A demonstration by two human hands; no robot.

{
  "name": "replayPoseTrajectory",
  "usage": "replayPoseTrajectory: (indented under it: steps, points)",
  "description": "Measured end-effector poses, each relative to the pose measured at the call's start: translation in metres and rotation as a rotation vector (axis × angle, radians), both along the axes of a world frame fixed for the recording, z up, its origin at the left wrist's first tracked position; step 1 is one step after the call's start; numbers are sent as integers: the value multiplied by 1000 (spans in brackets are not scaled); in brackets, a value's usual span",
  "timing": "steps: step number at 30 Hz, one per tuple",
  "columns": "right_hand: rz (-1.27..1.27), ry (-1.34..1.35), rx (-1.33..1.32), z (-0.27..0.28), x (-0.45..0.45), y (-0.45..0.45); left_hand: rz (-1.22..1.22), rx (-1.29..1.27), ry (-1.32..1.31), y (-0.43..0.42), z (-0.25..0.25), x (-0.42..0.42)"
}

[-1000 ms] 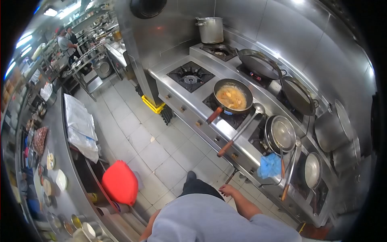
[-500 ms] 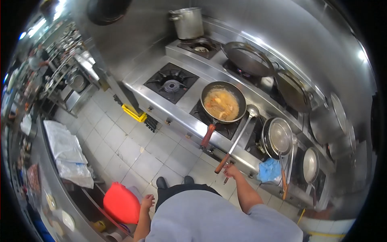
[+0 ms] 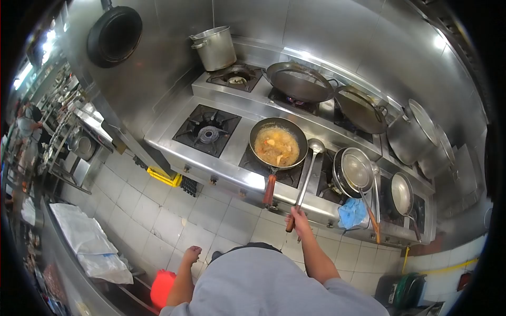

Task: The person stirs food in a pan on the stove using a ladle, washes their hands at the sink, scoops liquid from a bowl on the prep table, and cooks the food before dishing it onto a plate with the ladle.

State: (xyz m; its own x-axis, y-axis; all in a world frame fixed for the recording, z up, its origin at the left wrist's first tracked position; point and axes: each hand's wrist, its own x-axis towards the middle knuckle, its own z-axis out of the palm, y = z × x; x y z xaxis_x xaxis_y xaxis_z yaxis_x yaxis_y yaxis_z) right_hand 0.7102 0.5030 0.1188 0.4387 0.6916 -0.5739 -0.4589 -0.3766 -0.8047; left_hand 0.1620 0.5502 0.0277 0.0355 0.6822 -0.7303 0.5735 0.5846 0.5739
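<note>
My right hand point(image 3: 300, 222) is closed around the wooden-ended handle of a long metal ladle point(image 3: 304, 181). The ladle's round bowl point(image 3: 316, 146) rests on the stove beside a frying pan point(image 3: 254, 153). A short thin dark piece shows just below that hand; I cannot make out what it is. Orange-brown, bubbling food in sauce point(image 3: 275, 146) fills the pan, whose red-brown handle point(image 3: 270, 190) points toward me. Down at my left side, my left hand point(image 3: 192, 255) is loosely curled, with nothing visible in it.
A bare burner point(image 3: 208, 134) lies left of the pan. Behind stand a tall pot point(image 3: 213, 48) and a large wok point(image 3: 300, 84). Strainers point(image 3: 356, 168) and a blue cloth point(image 3: 352, 213) sit to the right. A red plastic object point(image 3: 162, 288) stands behind me at left.
My right hand has closed around the ladle's handle, which it was only near before. The view has shifted, and my left hand remains low at my side.
</note>
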Motion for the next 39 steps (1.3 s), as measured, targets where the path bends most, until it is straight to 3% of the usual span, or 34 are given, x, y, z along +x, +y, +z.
replayPoseTrajectory:
  steps: [2,4,8,11,13,15,16,19,28,30,34,39]
  points:
    - [-21,-102,-99,7,-6,12,10,-15,-26,10,0,-7]
    - [-189,-125,-58,-4,-10,21,14,-31,-45,19,3,-17]
    - [-241,-232,32,22,-47,0,0,-38,-83,9,-7,-31]
    - [-97,-186,93,63,-60,-28,25,-69,-104,-20,-32,-49]
    - [-24,-355,46,109,-58,-36,15,-111,-102,-27,-36,-59]
    - [28,-418,46,133,-33,-34,-275,-105,63,-42,-28,-65]
    - [88,-479,51,145,-22,-31,-277,-109,53,-47,-35,-66]
    - [208,-600,-148,174,-13,-18,-78,-236,-7,-47,-51,-79]
    - [226,-686,-181,176,10,25,147,-97,-160,-23,-51,-78]
    - [339,-401,-146,189,8,44,152,-89,-179,-25,-51,-78]
    - [404,-343,-146,222,-8,64,131,-134,-154,-42,-45,-72]
    - [593,-715,-164,255,-30,37,151,-160,-143,-67,-43,-86]
